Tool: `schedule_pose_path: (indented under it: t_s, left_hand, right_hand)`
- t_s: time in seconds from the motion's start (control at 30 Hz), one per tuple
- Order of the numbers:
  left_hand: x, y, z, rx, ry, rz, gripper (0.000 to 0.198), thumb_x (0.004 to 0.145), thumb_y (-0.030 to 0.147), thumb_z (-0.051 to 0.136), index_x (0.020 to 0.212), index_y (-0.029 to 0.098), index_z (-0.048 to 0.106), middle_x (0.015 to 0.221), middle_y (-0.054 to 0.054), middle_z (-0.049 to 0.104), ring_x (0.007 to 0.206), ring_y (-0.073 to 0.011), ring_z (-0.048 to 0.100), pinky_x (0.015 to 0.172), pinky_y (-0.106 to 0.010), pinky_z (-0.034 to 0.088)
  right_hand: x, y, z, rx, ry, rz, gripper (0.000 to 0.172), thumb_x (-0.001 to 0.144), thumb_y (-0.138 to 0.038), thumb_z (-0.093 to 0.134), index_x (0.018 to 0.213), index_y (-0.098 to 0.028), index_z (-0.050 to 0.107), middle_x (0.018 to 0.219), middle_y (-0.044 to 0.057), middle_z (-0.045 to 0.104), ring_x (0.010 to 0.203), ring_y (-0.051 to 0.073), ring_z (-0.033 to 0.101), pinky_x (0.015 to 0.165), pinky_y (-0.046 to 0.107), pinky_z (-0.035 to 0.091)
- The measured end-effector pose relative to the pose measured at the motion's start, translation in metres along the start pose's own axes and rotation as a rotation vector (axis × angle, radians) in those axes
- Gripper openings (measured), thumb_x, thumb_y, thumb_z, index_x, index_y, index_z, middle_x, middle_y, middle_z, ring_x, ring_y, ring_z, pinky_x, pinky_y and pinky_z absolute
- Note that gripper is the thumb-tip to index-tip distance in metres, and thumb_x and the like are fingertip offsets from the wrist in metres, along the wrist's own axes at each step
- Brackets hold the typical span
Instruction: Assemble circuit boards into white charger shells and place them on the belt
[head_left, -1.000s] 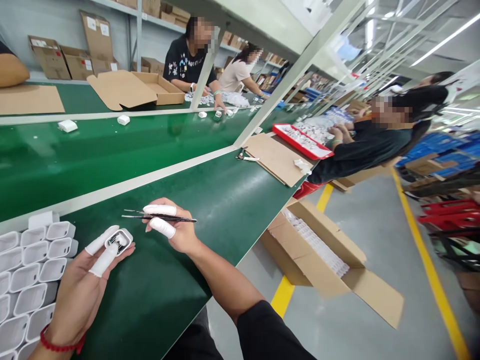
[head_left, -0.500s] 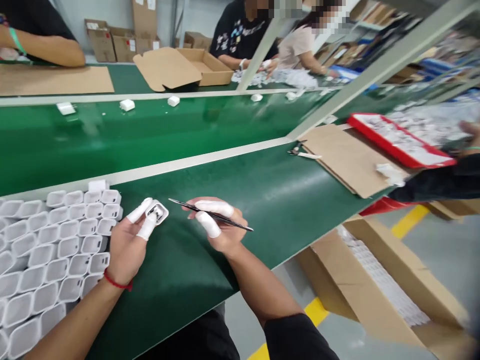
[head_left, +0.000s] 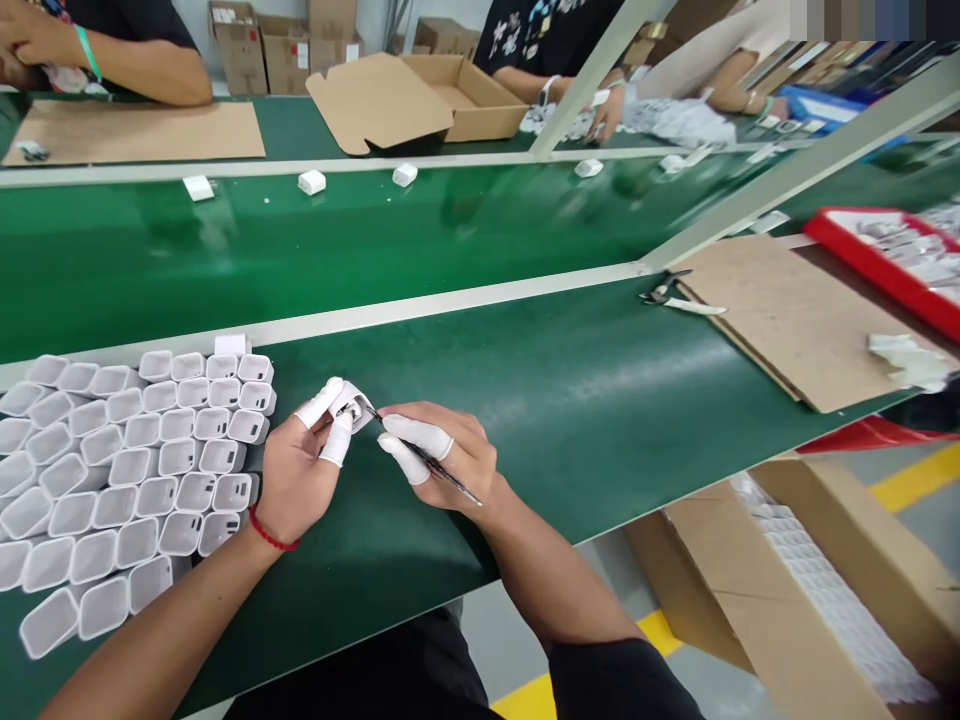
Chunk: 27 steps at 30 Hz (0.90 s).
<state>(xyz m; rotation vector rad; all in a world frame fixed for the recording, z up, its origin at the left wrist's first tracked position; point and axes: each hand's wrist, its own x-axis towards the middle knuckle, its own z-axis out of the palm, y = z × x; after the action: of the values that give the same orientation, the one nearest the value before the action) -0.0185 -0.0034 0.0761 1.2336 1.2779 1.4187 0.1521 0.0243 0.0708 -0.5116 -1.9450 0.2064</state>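
Observation:
My left hand (head_left: pixel 304 460), with white finger cots on thumb and forefinger, grips a small white plastic housing (head_left: pixel 361 398) with its open end toward me. Something dark and metallic shows inside it, too small to name. In my right hand (head_left: pixel 442 455), also wearing white finger cots, is a pair of black tweezers (head_left: pixel 435 465), pinched between thumb and fingers. The tweezers' tips reach into the mouth of the housing. Left of my hands, rows of similar white housings (head_left: pixel 135 467) stand with open ends up, some with a small dark slot.
Pliers (head_left: pixel 660 290) lie by cardboard sheets (head_left: pixel 795 310) on the right. Behind the pale rail, a green belt (head_left: pixel 300 260) carries several white pieces. A red tray (head_left: pixel 847 235) is at far right, an open carton (head_left: pixel 720 570) below. Co-workers' hands (head_left: pixel 607 110) are across the belt.
My right hand has brought the tweezers left, and their tips have gone from beside the housing into its opening. The view has shifted, so the surroundings sit differently in frame.

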Motion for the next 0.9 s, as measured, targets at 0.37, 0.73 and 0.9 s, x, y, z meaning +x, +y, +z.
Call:
schedule_pose_path:
  t_s: [0.37, 0.73, 0.9]
  left_hand:
    - [-0.003, -0.008, -0.001, 0.053, -0.070, 0.031, 0.029, 0.090, 0.024, 0.060, 0.118, 0.021, 0.069, 0.113, -0.004, 0.069, 0.104, -0.0206, 0.066, 0.094, -0.026, 0.055]
    - [-0.002, -0.011, 0.000, -0.044, -0.045, -0.090, 0.030, 0.086, 0.028, 0.065, 0.114, 0.019, 0.069, 0.106, -0.005, 0.071, 0.097, -0.0204, 0.068, 0.093, -0.030, 0.056]
    - [0.004, -0.009, 0.000, -0.121, -0.001, -0.145, 0.036, 0.083, 0.032, 0.070, 0.114, 0.015, 0.069, 0.109, -0.008, 0.071, 0.102, -0.0244, 0.067, 0.096, -0.037, 0.055]
  right_hand:
    - [-0.003, 0.000, -0.004, -0.108, -0.194, -0.059, 0.030, 0.085, -0.004, 0.050, 0.113, -0.012, 0.055, 0.102, 0.017, 0.065, 0.085, 0.023, 0.066, 0.062, 0.034, 0.058]
    - [-0.003, -0.005, 0.001, -0.226, -0.256, -0.080, 0.016, 0.090, -0.011, 0.048, 0.104, -0.013, 0.056, 0.098, 0.014, 0.066, 0.077, 0.020, 0.066, 0.058, 0.030, 0.055]
    - [0.001, -0.007, -0.003, -0.195, -0.025, -0.074, 0.018, 0.085, -0.010, 0.059, 0.103, -0.013, 0.059, 0.086, 0.010, 0.067, 0.066, 0.018, 0.065, 0.053, 0.028, 0.053]
